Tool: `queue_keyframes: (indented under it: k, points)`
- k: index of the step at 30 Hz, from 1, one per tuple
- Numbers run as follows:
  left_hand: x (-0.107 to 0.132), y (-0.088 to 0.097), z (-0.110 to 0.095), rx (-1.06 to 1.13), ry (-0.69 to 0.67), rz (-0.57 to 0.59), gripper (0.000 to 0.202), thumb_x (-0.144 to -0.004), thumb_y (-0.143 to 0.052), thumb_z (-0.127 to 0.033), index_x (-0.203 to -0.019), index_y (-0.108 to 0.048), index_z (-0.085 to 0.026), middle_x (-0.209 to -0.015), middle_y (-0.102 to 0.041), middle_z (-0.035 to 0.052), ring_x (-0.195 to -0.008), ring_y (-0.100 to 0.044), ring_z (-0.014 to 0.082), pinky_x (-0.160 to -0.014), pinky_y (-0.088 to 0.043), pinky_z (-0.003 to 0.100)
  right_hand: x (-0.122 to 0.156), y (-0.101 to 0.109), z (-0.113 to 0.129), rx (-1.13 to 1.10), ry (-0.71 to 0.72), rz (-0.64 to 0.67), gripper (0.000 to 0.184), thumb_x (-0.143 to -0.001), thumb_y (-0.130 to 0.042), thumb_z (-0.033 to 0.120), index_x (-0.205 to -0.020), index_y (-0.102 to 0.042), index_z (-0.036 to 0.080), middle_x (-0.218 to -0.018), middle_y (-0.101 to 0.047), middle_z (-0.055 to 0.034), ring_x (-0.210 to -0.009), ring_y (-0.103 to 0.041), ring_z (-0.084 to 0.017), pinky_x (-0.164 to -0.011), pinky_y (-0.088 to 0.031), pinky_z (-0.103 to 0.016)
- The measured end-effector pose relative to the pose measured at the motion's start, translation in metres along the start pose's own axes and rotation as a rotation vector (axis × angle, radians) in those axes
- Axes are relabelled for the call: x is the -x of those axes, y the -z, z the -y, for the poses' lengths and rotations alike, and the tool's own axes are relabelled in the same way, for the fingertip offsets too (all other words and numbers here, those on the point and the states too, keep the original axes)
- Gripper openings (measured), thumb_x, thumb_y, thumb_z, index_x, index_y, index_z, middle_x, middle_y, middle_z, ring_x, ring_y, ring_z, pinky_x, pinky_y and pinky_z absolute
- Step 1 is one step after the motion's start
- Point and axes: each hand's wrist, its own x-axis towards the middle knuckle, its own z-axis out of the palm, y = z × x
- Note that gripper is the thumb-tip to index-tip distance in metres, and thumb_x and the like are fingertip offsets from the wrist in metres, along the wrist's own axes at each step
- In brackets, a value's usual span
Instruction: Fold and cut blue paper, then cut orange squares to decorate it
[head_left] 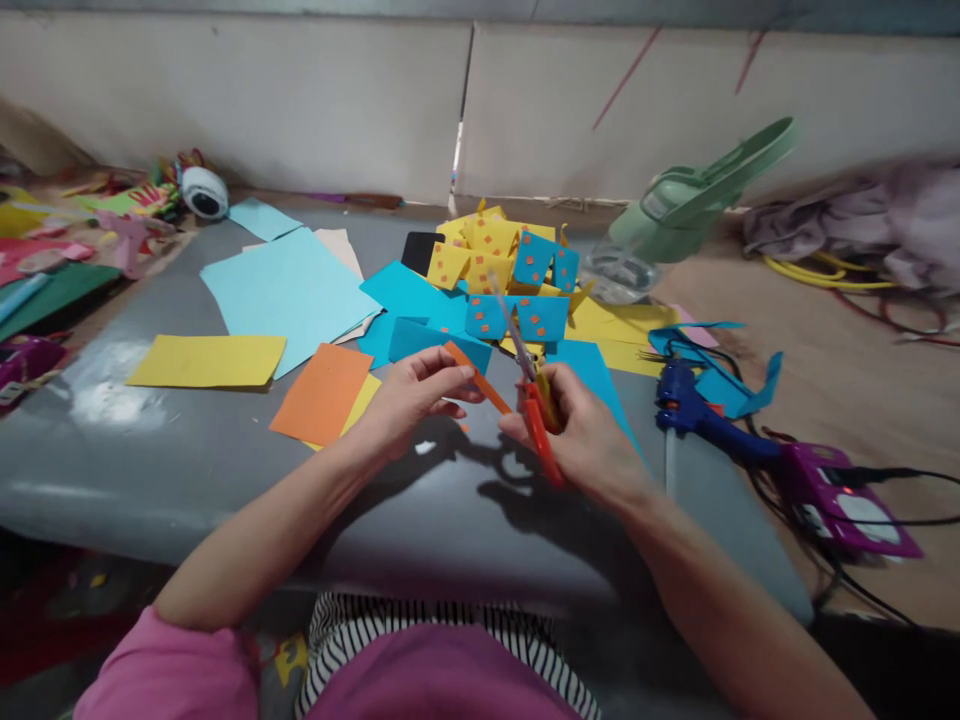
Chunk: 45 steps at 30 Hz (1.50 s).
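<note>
My left hand [414, 395] pinches one end of a thin orange paper strip [480, 380] over the grey board [225, 450]. My right hand [581, 430] grips red-and-yellow-handled scissors [534, 395], whose blades point up and away, beside the strip's free end. Just beyond the hands lies a heap of blue and yellow paper squares [510, 275] dotted with small orange bits.
Sheets lie to the left: light blue paper [289, 290], yellow paper [210, 360], orange paper [322, 392]. A blue glue gun [694, 410] and a purple power strip [847, 500] with cables sit at the right. A green-lidded plastic jug [675, 215] lies behind.
</note>
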Motion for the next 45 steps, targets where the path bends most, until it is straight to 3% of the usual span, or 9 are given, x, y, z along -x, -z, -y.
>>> queue_keyframes:
  k: [5, 8, 12, 23, 45]
  points:
    - [-0.003, 0.0016, -0.0079, -0.003, -0.051, -0.128, 0.011, -0.079, -0.072, -0.026, -0.076, -0.063, -0.019, -0.077, -0.071, 0.0007, -0.07, -0.07, 0.0129, -0.062, -0.048, 0.022, -0.0055, 0.0054, 0.0015, 0.427, 0.025, -0.03, 0.059, -0.067, -0.072, 0.071, -0.094, -0.052, 0.024, -0.083, -0.064, -0.0046, -0.071, -0.061, -0.024, -0.059, -0.045, -0.034]
    - [-0.0029, 0.0015, -0.0107, -0.041, -0.107, -0.172, 0.008, -0.08, -0.069, -0.022, -0.076, -0.062, -0.019, -0.076, -0.07, 0.0007, -0.074, -0.07, 0.0136, -0.066, -0.049, 0.024, -0.0059, 0.0039, 0.0003, 0.542, 0.105, -0.056, 0.062, -0.07, -0.068, 0.074, -0.101, -0.055, 0.021, -0.09, -0.066, -0.0098, -0.081, -0.065, -0.03, -0.063, -0.046, -0.036]
    - [-0.0016, 0.0016, -0.0113, -0.097, -0.147, -0.173, 0.005, -0.08, -0.066, -0.02, -0.077, -0.062, -0.019, -0.078, -0.07, 0.0009, -0.079, -0.069, 0.0142, -0.068, -0.049, 0.024, -0.0047, 0.0028, -0.0011, 0.621, 0.159, -0.094, 0.056, -0.078, -0.059, 0.074, -0.099, -0.055, 0.022, -0.089, -0.068, -0.0112, -0.082, -0.066, -0.03, -0.061, -0.045, -0.035]
    - [-0.0014, 0.0004, -0.0095, -0.16, -0.133, -0.14, 0.004, -0.078, -0.063, -0.022, -0.079, -0.06, -0.02, -0.081, -0.07, -0.0001, -0.08, -0.069, 0.0138, -0.068, -0.049, 0.024, -0.0061, 0.0007, -0.0064, 0.679, 0.193, -0.111, 0.069, -0.077, -0.05, 0.085, -0.099, -0.058, 0.02, -0.081, -0.069, -0.0101, -0.069, -0.065, -0.027, -0.054, -0.041, -0.033]
    - [-0.0011, 0.0028, -0.0085, -0.172, -0.185, -0.14, 0.006, -0.079, -0.061, -0.025, -0.081, -0.056, -0.021, -0.081, -0.068, -0.0006, -0.08, -0.068, 0.0138, -0.068, -0.048, 0.025, -0.006, 0.0034, -0.0071, 0.697, 0.21, -0.079, 0.06, -0.082, -0.045, 0.079, -0.092, -0.055, 0.021, -0.074, -0.067, -0.0082, -0.063, -0.063, -0.025, -0.052, -0.038, -0.031]
